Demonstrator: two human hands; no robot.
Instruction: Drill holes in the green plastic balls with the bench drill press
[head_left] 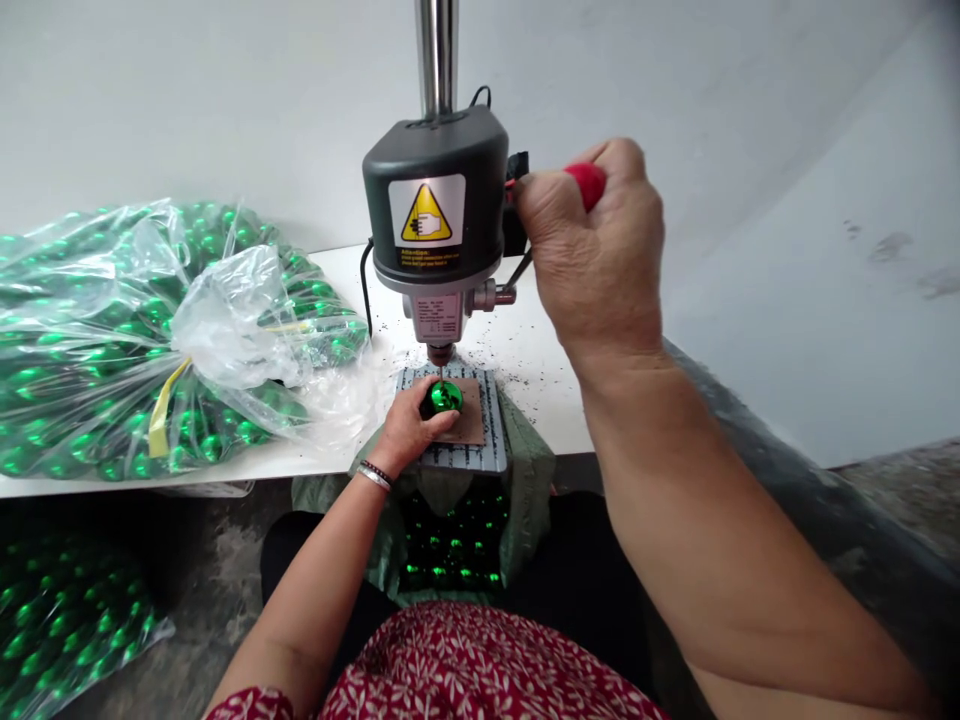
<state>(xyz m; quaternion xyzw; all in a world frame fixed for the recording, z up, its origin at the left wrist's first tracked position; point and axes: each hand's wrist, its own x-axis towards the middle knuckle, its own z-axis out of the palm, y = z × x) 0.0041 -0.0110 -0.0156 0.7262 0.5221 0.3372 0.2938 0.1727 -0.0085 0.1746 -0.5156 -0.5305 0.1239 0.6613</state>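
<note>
A dark grey drill press (435,190) with a yellow warning sticker stands in front of me. My right hand (600,240) is closed around its red-knobbed lever (587,185), up at the right of the motor head. Below, my left hand (411,425) grips a shiny green ball (448,397) between thumb and fingers. The ball rests on a brown board (470,420) on the drill press base (480,455). The thin drill bit (441,372) comes down to the top of the ball; whether it has entered cannot be made out.
A large clear plastic bag (225,310) of green balls lies on the white table (551,425) at left. Dark shavings are scattered around the base. A green sack (529,500) with more balls hangs open below the table edge. Another bag (67,620) sits at lower left.
</note>
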